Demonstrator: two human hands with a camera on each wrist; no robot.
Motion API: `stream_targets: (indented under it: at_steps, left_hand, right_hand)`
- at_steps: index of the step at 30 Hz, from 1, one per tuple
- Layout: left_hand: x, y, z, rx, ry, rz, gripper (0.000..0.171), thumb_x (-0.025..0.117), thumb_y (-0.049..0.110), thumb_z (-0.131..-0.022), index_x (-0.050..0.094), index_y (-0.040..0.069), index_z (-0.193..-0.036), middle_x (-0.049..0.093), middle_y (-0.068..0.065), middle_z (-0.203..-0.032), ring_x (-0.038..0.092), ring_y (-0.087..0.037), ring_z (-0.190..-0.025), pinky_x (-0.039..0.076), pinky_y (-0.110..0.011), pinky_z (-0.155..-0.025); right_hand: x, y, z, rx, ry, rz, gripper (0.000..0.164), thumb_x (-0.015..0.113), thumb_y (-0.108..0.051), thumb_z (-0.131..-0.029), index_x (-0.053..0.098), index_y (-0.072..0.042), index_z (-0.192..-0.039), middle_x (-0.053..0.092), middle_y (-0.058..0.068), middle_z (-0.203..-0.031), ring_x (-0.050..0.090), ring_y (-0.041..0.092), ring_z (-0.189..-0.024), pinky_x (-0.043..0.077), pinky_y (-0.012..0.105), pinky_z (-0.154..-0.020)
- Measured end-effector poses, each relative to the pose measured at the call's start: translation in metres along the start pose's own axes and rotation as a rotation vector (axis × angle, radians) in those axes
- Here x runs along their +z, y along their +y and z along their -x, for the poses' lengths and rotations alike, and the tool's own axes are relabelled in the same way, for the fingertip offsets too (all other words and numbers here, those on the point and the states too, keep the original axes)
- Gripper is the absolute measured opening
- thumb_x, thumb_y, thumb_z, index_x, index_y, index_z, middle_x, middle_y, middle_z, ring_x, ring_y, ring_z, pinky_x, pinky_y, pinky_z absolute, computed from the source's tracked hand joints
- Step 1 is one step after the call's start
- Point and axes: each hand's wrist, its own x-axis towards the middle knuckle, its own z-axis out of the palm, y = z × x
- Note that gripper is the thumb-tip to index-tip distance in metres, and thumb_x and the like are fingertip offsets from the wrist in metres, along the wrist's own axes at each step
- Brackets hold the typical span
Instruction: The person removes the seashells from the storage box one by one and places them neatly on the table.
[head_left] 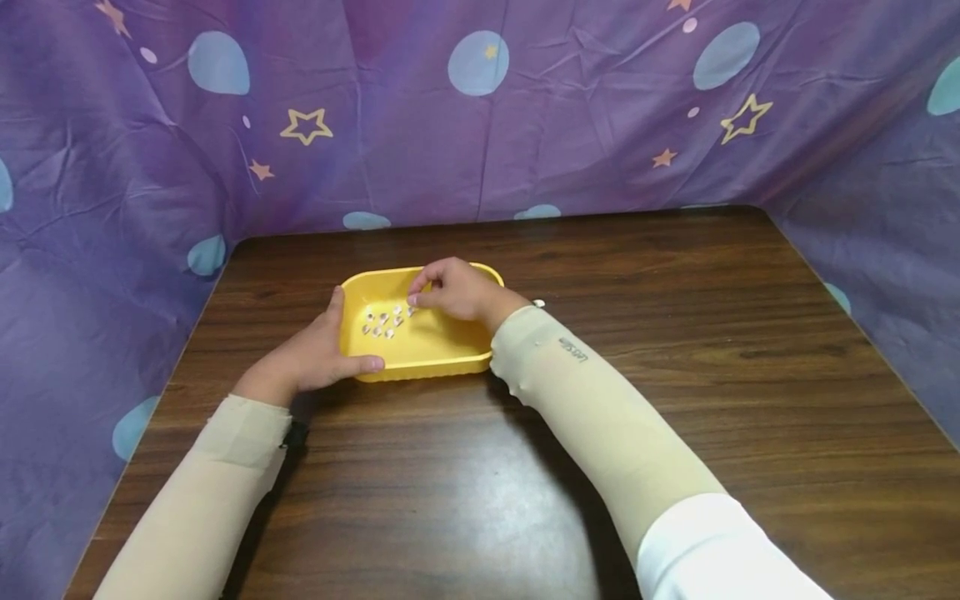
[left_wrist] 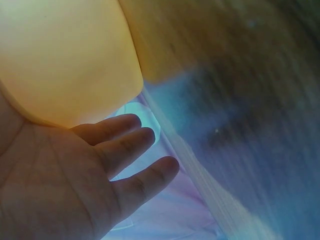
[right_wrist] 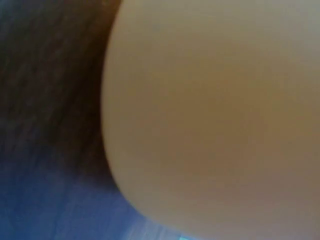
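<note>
A shallow yellow plastic tray (head_left: 450, 364) sits on the table. Several small pale pieces (head_left: 377, 331) with darker spots lie in loose rows on the left half of its floor; their kind is too small to make out. My left hand (head_left: 315, 350) holds the tray's left end, thumb on the front rim, palm against the outer wall; three fingers extend past the wall in the left wrist view. Over the tray, my right hand (head_left: 461, 290) has thumb and index fingertips together at one small pale piece (head_left: 411, 312). The tray's blurred outer wall (right_wrist: 210, 125) fills most of the right wrist view.
The tray stands toward the back of a dark wood-grain table (head_left: 450, 500). A purple curtain (head_left: 570, 108) with stars and blue spots hangs behind the table and along both sides. Beige sleeves (head_left: 600, 417) cover both forearms.
</note>
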Motion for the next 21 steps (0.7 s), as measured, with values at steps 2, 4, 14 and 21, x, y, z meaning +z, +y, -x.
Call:
stream_targets:
  at_steps: [2,4,14,21]
  left_hand:
    - [0.0003,0.0004,0.0,-0.003,-0.001,-0.002,0.136,0.078,0.052,-0.091,-0.025,-0.002,-0.161,0.011,-0.038,-0.169,0.038,-0.045,-0.147,0.029,-0.061,-0.122]
    - [0.0006,0.0009,-0.0001,-0.008,-0.006,-0.007,0.136,0.078,0.053,-0.091,-0.026,-0.002,-0.161,0.009,-0.038,-0.17,0.035,-0.047,-0.149,0.027,-0.062,-0.123]
    - [-0.0002,0.0032,0.0015,-0.01,-0.005,-0.009,0.136,0.078,0.052,-0.091,-0.025,-0.003,-0.161,0.009,-0.038,-0.169,0.034,-0.048,-0.15,0.027,-0.062,-0.123]
    - [-0.001,0.0047,0.0026,-0.03,-0.004,-0.022,0.137,0.077,0.054,-0.091,-0.025,-0.003,-0.161,0.007,-0.038,-0.169,0.029,-0.05,-0.152,0.025,-0.062,-0.124]
  right_hand:
    - [0.0002,0.001,0.0,0.005,-0.001,0.007,0.015,0.078,-0.028,-0.098,0.08,-0.016,-0.106,0.062,0.0,-0.083,0.05,0.014,-0.079,0.042,0.026,-0.073]
    - [0.0005,0.0021,0.0,0.009,-0.013,0.02,0.015,0.077,-0.028,-0.098,0.08,-0.016,-0.107,0.066,-0.001,-0.089,0.052,0.014,-0.083,0.042,0.026,-0.076]
    - [0.0042,0.0045,-0.0001,0.0,-0.123,0.148,0.023,0.075,-0.027,-0.1,0.075,-0.015,-0.12,0.072,0.004,-0.122,0.059,0.02,-0.107,0.045,0.034,-0.101]
    - [0.0074,0.0039,-0.0027,-0.013,-0.164,0.189,0.032,0.074,-0.023,-0.1,0.073,-0.014,-0.13,0.066,0.004,-0.144,0.055,0.023,-0.136,0.037,0.034,-0.119]
